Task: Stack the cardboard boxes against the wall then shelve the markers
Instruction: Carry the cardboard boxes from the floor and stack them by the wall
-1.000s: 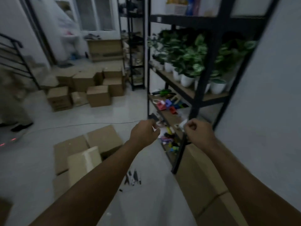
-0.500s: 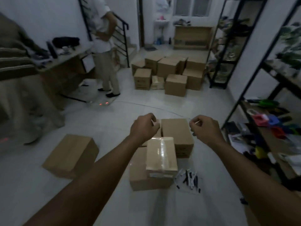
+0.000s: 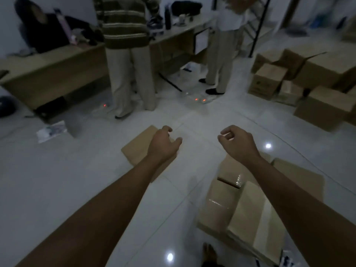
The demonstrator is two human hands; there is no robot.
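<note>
A single cardboard box (image 3: 137, 146) lies on the white tiled floor ahead, partly hidden by my left hand (image 3: 163, 144). That hand hovers above it with loosely curled fingers and holds nothing. My right hand (image 3: 238, 143) hangs empty in the air to the right, fingers loosely curled, above a cluster of taped cardboard boxes (image 3: 248, 207) at lower right. A few markers (image 3: 288, 260) peek in at the bottom right edge, mostly cut off.
Two people (image 3: 131, 54) stand ahead beside a long wooden desk (image 3: 50, 74), and a third sits behind it at far left. More cardboard boxes (image 3: 312, 83) pile up at the right. A paper packet (image 3: 51, 131) lies on the floor at left.
My view has swung left, away from the shelf and box pile toward the desk and people. Both hands have loosened from fists to relaxed curls, and the left one now hangs over the single box.
</note>
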